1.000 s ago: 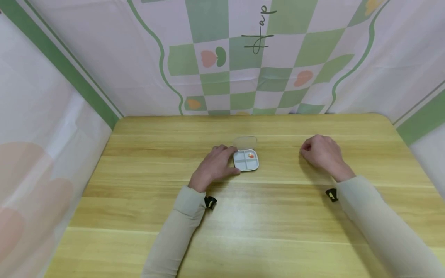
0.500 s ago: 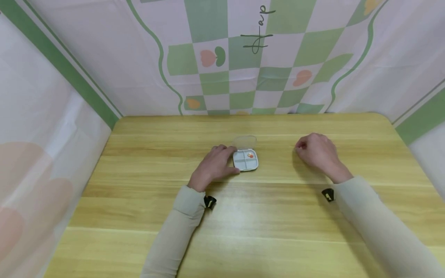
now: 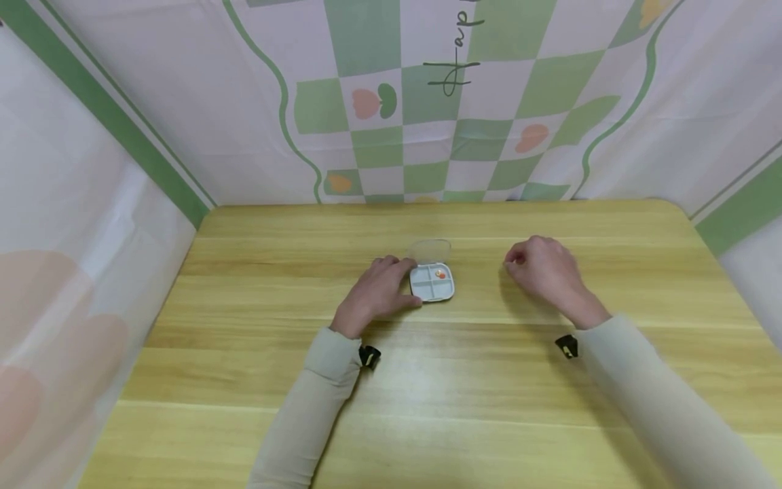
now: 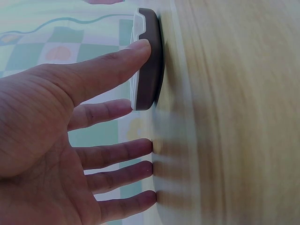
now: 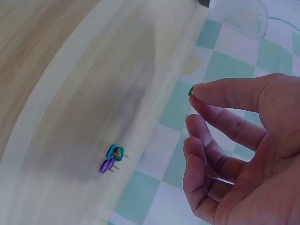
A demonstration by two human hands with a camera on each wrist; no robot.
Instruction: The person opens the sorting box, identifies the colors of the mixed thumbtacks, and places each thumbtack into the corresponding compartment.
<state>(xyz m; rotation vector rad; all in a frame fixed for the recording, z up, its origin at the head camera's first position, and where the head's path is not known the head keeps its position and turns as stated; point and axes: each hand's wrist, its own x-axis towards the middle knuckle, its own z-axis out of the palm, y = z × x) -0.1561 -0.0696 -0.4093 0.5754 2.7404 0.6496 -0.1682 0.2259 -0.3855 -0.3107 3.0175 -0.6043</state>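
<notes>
A small white four-compartment pill case (image 3: 421, 291) stands on the table, its clear lid (image 3: 431, 250) folded back. In its back right compartment lie small orange-red pieces (image 3: 442, 276). My left hand (image 3: 380, 285) holds the case at its left side, thumb on the front edge and index finger at the back corner. The left wrist view shows the thumb against the case's dark side (image 4: 147, 70). To the right, over the table, my right hand (image 3: 544, 268) pinches a tiny green stud earring (image 5: 191, 91) between thumb and index finger.
In the right wrist view, a teal stud earring (image 5: 111, 152) and a purple one (image 5: 106, 166) lie on the table with their posts showing. The head view hides them behind the right hand. A checked cloth (image 3: 427, 146) hangs along the table's back edge.
My right hand has moved left, closer to the case, with its fingertips still pinched together. The left hand and the case have stayed in place.
</notes>
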